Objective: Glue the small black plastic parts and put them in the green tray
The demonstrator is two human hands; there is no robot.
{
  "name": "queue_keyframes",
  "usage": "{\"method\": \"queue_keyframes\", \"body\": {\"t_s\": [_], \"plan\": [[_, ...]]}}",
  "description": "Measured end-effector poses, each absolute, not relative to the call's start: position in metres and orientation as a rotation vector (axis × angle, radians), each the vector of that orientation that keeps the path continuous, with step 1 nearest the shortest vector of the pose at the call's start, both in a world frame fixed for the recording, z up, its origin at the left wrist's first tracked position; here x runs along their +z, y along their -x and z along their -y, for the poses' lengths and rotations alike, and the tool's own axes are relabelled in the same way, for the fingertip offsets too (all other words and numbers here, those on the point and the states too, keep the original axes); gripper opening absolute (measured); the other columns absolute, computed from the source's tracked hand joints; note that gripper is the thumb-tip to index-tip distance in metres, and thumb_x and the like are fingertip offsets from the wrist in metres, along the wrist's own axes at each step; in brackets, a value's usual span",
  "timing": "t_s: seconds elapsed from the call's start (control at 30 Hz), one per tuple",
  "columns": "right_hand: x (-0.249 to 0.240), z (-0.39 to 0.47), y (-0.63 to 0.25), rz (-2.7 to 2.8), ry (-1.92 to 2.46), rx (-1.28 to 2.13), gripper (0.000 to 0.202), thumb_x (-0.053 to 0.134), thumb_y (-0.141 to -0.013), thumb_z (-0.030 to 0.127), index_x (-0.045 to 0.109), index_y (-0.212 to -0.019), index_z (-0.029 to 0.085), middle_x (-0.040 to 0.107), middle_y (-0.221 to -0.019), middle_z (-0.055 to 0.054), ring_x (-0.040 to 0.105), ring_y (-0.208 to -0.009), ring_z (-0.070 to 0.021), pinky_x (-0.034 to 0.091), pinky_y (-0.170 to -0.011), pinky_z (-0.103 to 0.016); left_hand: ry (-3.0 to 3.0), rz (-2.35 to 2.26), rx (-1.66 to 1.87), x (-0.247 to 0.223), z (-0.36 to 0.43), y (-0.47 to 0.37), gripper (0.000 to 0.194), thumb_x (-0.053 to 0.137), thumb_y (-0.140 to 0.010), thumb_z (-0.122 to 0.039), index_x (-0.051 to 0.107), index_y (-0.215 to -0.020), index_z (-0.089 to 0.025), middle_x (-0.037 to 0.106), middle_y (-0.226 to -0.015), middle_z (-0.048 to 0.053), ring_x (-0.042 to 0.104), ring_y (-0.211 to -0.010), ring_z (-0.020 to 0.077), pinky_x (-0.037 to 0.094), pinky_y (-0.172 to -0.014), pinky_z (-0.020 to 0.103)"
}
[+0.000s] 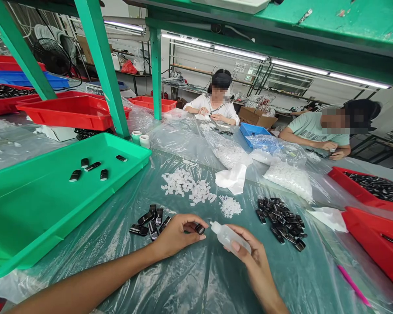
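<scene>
- Head view: right hand [254, 258] wrapped round a bottle [233, 241], thumb on near side, fingers closed behind it. Translucent plastic, rounded body, stepped neck, thin nozzle [212, 223].
- Left hand [176, 234] pinched nearly closed, thumb and fingertips on a black part [200, 228]. Both hands sit mid-table, just above the sheet.
- Black part: dark, smooth, squat end showing; rest hidden by fingers.
- Left cluster [152, 230]: glossy black flattened pieces, rounded corners, loose beside the left hand. Right pile [278, 219]: same look, heaped, well clear of the bottle.
- White bits [177, 182]: small, blocky, two heaps running together. Granules [230, 206] finer, heaped just beyond the nozzle. Paper [232, 178] behind, creased.
- Sheet [209, 279]: clear film, wrinkled, shiny, over a green table.
- Edges: green tray [32, 209] has a raised rim left of the left cluster; red bin [376, 244] bounds the far right. Room to move — film-covered strip between bottle and right pile, more on the near side below the hands.
- Bottle axis slants from lower right to upper left, nozzle aimed at the black part — small gap, no contact. Black part's visible end faces the bottle side; full axis can't be told.
</scene>
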State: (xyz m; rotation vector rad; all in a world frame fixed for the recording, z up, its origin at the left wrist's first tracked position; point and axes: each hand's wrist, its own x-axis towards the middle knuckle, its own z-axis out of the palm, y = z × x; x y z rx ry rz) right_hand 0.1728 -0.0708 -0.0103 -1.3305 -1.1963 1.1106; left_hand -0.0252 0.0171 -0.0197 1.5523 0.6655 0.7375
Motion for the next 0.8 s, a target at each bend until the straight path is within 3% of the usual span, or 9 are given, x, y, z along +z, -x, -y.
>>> {"method": "queue_keyframes", "body": {"t_s": [0.3,0.8], "plan": [[-0.0008,0.0728,-0.1686,1.367,1.430,0.994,0.028,0.057,-0.079,0.043,0.061,-0.099,0.024,0.064,-0.091,-0.004,0.057,-0.080,-0.0195,0.044,-0.059,-0.021,-1.716,-0.773,0.748,-0.0134,-0.0151,0.0274,0.020,0.066,-0.075,-0.025,0.066,-0.094,-0.018,0.064,-0.089,0.005,0.056,-0.073,0.0161,0.046,-0.064,0.024],[-0.0049,0.0730,-0.1674,1.462,1.461,0.905,0.025,0.059,-0.079,0.035,0.063,-0.099,0.021,0.064,-0.097,-0.007,0.060,-0.084,-0.0211,0.048,-0.068,-0.024,-1.921,-0.807,0.733,-0.0118,-0.0143,0.0263,0.014,0.064,-0.076,-0.023,0.068,-0.090,-0.019,0.061,-0.084,0.003,0.054,-0.069,0.0138,0.041,-0.058,0.021]]}}
